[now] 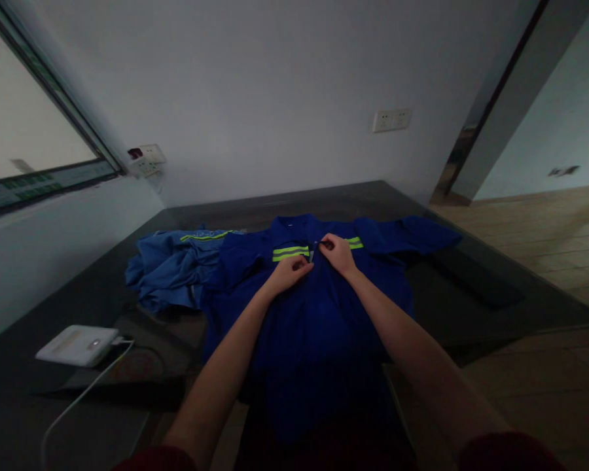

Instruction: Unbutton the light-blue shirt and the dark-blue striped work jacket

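A dark blue work jacket [294, 307] with yellow-green reflective stripes lies spread over the table, collar toward the wall and lower part hanging over the near edge. My left hand [288, 271] pinches the jacket's front edge by the left chest stripe. Slightly farther up, my right hand [338, 253] grips the opposite front edge between thumb and fingers. A small light patch shows in the gap between the two hands. Whether buttons or a zip lie under the fingertips is too small to tell.
A crumpled lighter blue garment [177, 268] with a yellow-green stripe lies left of the jacket. Nearer sits a white box-shaped device [81, 345] with a white cable [86, 392]. The dark table [363, 193] meets a wall bearing sockets [391, 120].
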Demonstrator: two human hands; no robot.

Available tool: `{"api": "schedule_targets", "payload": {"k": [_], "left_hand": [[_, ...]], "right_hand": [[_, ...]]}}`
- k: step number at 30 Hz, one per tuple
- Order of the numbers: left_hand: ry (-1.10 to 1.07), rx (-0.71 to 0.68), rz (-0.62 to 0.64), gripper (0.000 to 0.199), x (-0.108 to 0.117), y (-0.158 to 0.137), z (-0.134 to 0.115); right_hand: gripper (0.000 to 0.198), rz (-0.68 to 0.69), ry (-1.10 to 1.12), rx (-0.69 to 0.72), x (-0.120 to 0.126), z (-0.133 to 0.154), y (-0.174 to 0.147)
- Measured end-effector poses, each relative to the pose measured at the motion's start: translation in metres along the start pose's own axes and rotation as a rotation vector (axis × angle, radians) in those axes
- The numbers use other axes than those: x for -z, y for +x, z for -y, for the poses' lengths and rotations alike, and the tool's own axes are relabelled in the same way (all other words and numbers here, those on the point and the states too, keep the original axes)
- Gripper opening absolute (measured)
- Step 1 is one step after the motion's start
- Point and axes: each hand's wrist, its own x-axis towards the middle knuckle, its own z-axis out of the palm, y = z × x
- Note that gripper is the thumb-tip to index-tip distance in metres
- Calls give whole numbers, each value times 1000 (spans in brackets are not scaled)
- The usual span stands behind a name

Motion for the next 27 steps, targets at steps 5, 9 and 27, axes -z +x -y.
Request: {"api": "schedule_targets", "payload": {"k": [5,9,27], "left_hand": [[197,48,123,33,-4,-22,-21],[349,119,171,28,-8,-46,-34],[-218,166,-130,23,19,14,20]], "right_hand": [[11,-75,54,-33,6,8,3],[11,-134,72,-21,13,18,8],[17,30,-185,164,19,55,18]]}}
